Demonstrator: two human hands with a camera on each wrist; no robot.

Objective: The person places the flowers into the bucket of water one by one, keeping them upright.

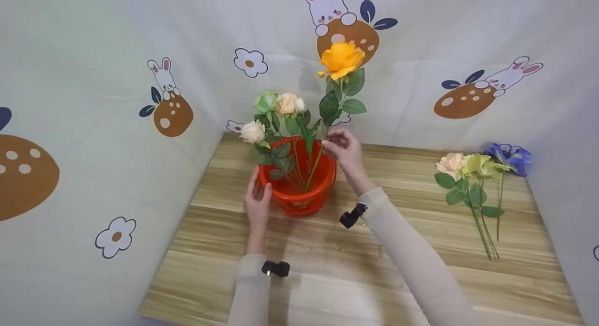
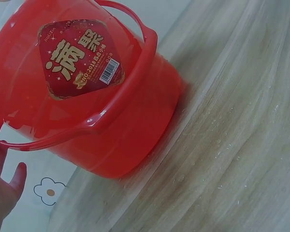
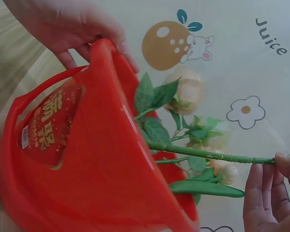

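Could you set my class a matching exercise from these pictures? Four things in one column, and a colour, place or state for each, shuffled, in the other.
Things
1. Bucket
2. Tall rose
3. Left hand
4. Right hand

Descriptions
A. Pinching a stem
B. Orange-yellow
C. Touching the bucket
D. Red, standing on the table

Pairs: 1-D, 2-B, 3-C, 4-A

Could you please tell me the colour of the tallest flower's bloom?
The bloom is orange-yellow, clearest in the head view.
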